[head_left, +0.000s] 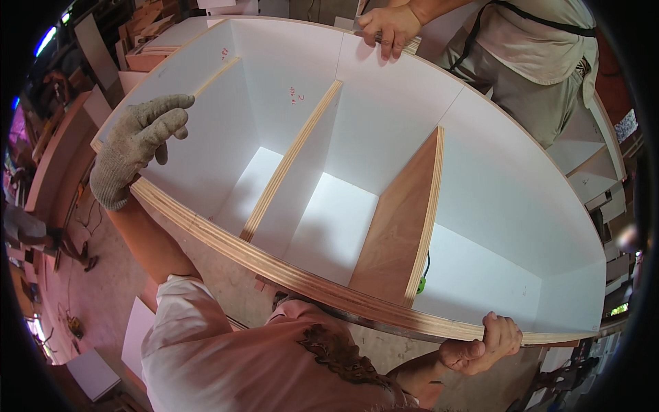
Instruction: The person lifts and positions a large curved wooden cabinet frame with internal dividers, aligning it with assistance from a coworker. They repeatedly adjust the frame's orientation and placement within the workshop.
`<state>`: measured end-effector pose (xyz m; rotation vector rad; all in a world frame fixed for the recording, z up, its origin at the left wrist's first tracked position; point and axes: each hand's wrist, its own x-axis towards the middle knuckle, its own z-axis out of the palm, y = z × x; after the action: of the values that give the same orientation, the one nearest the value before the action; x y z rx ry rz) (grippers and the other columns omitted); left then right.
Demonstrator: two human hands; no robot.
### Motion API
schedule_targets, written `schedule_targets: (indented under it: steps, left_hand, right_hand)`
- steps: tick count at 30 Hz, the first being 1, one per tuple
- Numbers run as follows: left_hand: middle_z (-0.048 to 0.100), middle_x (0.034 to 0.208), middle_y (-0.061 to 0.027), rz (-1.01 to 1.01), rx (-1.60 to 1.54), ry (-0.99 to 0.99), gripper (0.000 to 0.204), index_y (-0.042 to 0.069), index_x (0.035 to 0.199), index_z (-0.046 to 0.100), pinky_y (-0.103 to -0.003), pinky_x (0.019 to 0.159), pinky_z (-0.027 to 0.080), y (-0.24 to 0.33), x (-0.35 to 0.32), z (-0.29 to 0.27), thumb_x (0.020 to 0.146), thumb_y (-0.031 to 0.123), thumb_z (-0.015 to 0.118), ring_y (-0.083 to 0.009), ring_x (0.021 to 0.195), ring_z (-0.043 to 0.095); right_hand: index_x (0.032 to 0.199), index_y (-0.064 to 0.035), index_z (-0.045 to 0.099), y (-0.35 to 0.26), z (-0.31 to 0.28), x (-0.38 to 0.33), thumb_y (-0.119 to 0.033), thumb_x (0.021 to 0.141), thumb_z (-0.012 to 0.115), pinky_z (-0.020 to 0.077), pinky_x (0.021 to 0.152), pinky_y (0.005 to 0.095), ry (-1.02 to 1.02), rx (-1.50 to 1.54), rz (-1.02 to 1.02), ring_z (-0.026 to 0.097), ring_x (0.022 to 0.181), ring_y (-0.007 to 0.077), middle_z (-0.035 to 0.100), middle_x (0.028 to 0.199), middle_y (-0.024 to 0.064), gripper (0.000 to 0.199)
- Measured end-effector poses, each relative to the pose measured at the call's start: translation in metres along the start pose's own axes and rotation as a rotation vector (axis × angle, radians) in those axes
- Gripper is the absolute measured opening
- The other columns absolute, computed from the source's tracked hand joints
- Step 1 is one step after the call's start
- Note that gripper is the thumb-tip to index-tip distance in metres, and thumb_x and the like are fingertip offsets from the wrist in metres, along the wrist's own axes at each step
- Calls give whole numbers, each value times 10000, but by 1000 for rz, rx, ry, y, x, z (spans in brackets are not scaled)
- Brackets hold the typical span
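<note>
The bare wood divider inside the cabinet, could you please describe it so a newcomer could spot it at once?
Start at the big white cabinet carcass. Of its upright dividers, take the one nearest the right hand. This divider alone shows a brown plywood face; the others are white.

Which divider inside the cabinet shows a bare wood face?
The rightmost upright plywood divider, nearest the bare right hand; the other two dividers are white-faced.

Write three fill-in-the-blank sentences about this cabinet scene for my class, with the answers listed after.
1. The left hand wears a knitted ____.
2. The bare right hand grips the cabinet's near ____.
3. Upright dividers split the cabinet into ____ compartments.
4. The brown divider is bare wood; the cabinet's inside is ____.

Answers: glove; edge; four; white
</note>
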<state>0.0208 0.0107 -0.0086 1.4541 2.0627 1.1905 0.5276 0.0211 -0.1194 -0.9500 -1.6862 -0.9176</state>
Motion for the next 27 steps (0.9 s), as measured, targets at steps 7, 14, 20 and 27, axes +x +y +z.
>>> schedule_targets:
  steps: [7, 14, 20, 27]
  left_hand:
    - [660, 841, -16, 5, -8, 1, 508, -20, 1315, 669, -214, 514, 442, -3, -1, -1, 981, 362, 690, -72, 603, 548]
    - [658, 841, -21, 11, 8, -2, 523, -21, 1318, 669, -218, 509, 440, 3, -2, 2, 977, 376, 689, -75, 604, 552]
    - [665, 850, -36, 7, 18, -11, 525, -3, 1336, 665, -233, 552, 464, 6, -4, -2, 983, 386, 679, -88, 635, 567]
    - [668, 832, -40, 94, 35, 76, 523, -39, 1278, 686, -235, 573, 466, 3, -2, 2, 974, 385, 692, -91, 632, 557]
  right_hand:
    - [1048, 45, 708, 3, -3, 0, -299, 1110, 306, 396, 926, 465, -22, 8, -21, 605, 897, 308, 678, 938, 149, 533]
    - [1047, 52, 706, 3, -4, 2, -287, 1106, 311, 402, 908, 457, -26, 6, -29, 600, 874, 311, 675, 934, 152, 524]
    - [1033, 69, 698, 2, -3, 3, -276, 1109, 312, 404, 909, 461, -30, 25, -28, 600, 878, 313, 676, 939, 148, 523]
    - [1052, 37, 696, 1, 3, -1, -304, 1109, 290, 392, 913, 447, 37, -22, -11, 582, 863, 285, 648, 901, 125, 533]
